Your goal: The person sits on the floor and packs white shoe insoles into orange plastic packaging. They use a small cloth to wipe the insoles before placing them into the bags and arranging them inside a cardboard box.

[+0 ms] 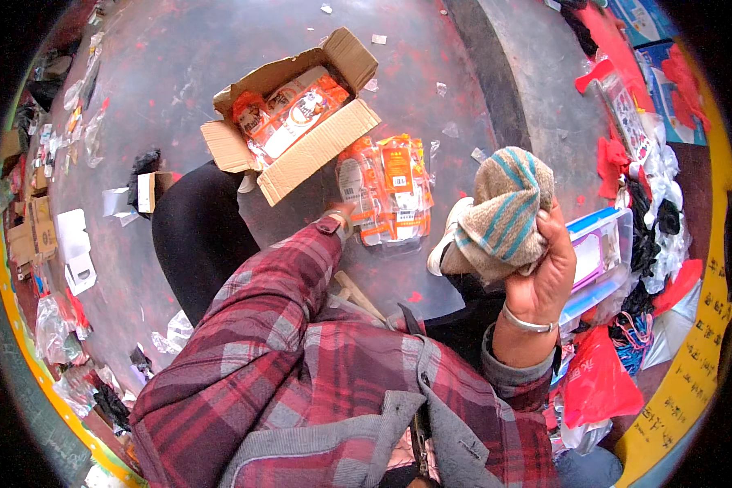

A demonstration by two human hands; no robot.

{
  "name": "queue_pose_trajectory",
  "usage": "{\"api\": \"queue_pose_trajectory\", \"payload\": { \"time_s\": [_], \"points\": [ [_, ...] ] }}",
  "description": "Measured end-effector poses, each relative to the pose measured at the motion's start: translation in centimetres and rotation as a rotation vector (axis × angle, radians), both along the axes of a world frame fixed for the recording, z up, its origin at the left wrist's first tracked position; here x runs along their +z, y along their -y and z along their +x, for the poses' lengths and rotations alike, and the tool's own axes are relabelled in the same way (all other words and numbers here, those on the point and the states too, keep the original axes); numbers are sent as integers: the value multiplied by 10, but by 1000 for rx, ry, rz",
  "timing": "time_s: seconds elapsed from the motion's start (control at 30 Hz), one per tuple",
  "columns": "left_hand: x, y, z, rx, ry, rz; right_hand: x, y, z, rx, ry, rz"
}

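My right hand is closed around a bunched beige cloth with blue stripes, its thumb pressed against the side. My left hand reaches forward beside the orange-and-clear packets; its fingers are hidden, so their grip does not show. Those packets lie in a small pile between my two hands. Just left of the pile, an open cardboard box stands tilted with its flaps spread. Inside it are more orange packets.
A clear plastic bin with a blue edge stands right of my right hand. Plastic bags, including a red bag, crowd the right side. Cardboard pieces and wrappers litter the left. My dark-clothed knee is beside the box.
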State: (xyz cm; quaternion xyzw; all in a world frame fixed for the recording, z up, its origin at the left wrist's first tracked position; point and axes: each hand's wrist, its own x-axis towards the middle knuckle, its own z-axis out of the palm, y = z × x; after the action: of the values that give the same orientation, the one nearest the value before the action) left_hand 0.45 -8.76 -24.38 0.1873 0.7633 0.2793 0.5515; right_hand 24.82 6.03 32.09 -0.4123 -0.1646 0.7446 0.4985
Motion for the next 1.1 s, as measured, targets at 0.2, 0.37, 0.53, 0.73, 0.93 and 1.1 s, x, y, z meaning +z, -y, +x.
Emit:
{"api": "queue_pose_trajectory", "payload": {
  "time_s": [0.2, 0.37, 0.53, 0.73, 0.93, 1.1],
  "points": [
    [15, -30, 21, 276, 103, -179, 0, -2, -6, -21, 69, -40],
    [35, -60, 44, 239, -110, -291, -8, -1, -9, 6, 88, -61],
    [59, -63, 40, 237, -134, -275, -5, -5, -20, 75, 75, -58],
    [209, -102, 40, 142, 559, 207, -8, -1, -12, 50, 32, -5],
    [317, -126, 50, -75, 1256, 350, -5, -14, 11, -58, 53, 99],
    [432, -134, 58, -150, 1544, 403, 8, -20, 14, -64, 87, 278]
  ]
}}
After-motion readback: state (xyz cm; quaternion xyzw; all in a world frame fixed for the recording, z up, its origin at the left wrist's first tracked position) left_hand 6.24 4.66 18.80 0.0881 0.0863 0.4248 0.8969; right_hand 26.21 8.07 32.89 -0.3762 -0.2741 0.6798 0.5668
